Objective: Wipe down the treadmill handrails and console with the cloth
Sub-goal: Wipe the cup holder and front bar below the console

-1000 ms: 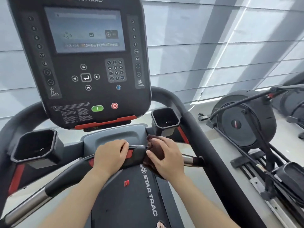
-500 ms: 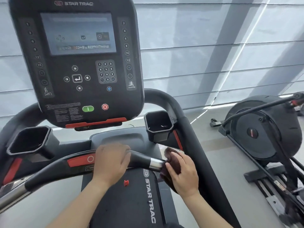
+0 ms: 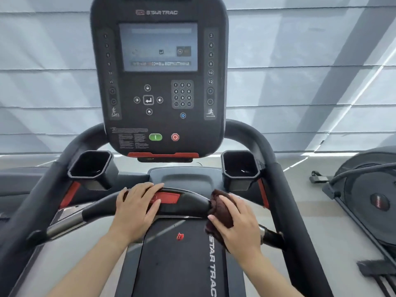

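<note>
A black treadmill console (image 3: 158, 82) with a screen and keypad stands upright ahead of me. Below it a curved black front handrail (image 3: 188, 202) with a red strip and metal ends runs across. My left hand (image 3: 137, 204) lies flat over the handrail's middle-left, fingers on the red strip. My right hand (image 3: 237, 219) presses a dark brown cloth (image 3: 218, 206) around the right part of that handrail, just before its metal end. Thick black side handrails (image 3: 278, 189) curve down on both sides.
Two black cup holders (image 3: 240, 166) flank the console's base. The treadmill belt cover (image 3: 175, 260) with white lettering lies below my arms. Another exercise machine (image 3: 368, 196) stands on the floor to the right. Grey blinds fill the wall behind.
The view has swung right so the console is centred. My right hand with the cloth slid out along the right handrail end and is now back closer to the black grip. My left hand stayed put.
</note>
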Motion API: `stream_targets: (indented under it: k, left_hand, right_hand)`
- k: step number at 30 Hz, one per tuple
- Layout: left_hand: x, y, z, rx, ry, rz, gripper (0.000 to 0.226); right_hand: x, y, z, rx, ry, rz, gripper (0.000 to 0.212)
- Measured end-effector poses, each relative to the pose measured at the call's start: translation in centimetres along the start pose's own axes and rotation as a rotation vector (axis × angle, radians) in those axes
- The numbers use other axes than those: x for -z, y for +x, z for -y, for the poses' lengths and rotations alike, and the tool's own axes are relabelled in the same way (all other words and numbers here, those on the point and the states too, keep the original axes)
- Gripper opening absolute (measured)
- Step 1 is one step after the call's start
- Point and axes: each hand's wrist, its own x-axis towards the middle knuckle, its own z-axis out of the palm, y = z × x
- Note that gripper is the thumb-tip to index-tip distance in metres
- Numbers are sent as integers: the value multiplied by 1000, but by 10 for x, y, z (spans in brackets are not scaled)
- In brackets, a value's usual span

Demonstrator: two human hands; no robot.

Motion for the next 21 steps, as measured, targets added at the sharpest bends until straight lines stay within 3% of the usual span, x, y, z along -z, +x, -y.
stream_targets:
  k: [3, 7, 12, 21]
  left_hand:
    - [12, -10, 24, 57, -17, 10, 50]
    - [19, -18, 51, 58, -33, 41, 53]
    - [29, -24, 94, 199, -83, 120, 48]
    - [48, -72, 185, 300, -124, 196, 42]
  right_hand:
    - [-18, 14, 32, 47, -49, -1, 52]
    - [-50, 40, 93, 107, -241, 131, 53]
    - [-85, 57, 141, 167, -313, 273, 53]
    - [-71, 42, 129, 168, -134, -32, 44]
